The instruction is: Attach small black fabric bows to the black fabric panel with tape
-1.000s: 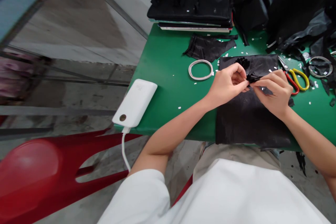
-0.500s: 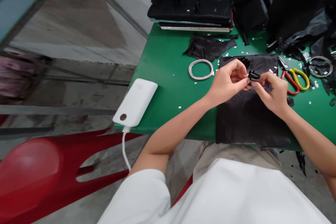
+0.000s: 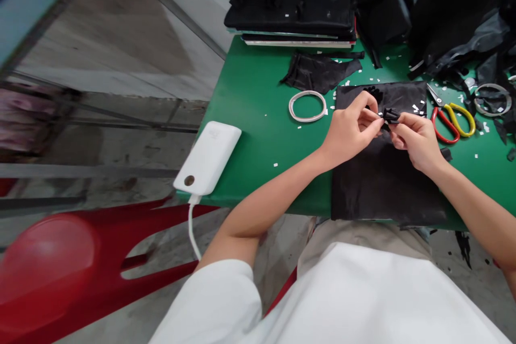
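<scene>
Well left of the grip lies a power bank (image 3: 207, 158), then, nearer, a ring (image 3: 307, 119); the left hand (image 3: 349, 131) pinches one end of a small black piece (image 3: 390, 115) over a cloth (image 3: 382, 188), its long axis running roughly sideways to the right hand (image 3: 421, 142), which pinches the other end, neither hand nearer; scissors (image 3: 445, 109) lie just right.

Both hands (image 3: 349, 131) (image 3: 421, 142) pinched, close together

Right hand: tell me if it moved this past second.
Yes, slightly left: the right hand is now clear of the scissors' red handle, which it partly hid.
</scene>
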`<state>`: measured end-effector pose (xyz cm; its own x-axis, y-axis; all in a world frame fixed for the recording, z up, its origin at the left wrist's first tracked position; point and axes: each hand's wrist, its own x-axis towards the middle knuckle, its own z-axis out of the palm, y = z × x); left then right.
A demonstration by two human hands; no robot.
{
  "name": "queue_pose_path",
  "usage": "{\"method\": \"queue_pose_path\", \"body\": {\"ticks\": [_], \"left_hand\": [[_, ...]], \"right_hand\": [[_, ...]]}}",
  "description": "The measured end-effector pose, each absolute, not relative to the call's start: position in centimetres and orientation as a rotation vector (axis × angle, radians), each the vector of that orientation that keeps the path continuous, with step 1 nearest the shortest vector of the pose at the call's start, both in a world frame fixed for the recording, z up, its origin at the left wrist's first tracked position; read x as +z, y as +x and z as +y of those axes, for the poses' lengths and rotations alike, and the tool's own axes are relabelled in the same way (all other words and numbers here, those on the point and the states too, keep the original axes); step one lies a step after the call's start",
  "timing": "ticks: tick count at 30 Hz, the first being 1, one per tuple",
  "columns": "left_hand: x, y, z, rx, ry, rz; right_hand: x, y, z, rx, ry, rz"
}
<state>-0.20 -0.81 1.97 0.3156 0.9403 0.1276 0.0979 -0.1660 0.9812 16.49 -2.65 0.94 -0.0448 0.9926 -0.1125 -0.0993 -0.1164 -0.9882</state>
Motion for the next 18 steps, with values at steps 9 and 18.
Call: {"method": "queue_pose_path", "body": {"ticks": [9, 18], "left_hand": [[2.0, -0.21, -0.98, 1.047, 1.838, 0.941], [1.41, -0.01, -1.0, 1.05, 1.651, 0.963]], "right_hand": [[1.43, 16.6, -2.69, 1.429, -1.187, -0.998], [1.17, 16.54, -2.9, 1.343, -1.177, -1.115]]}}
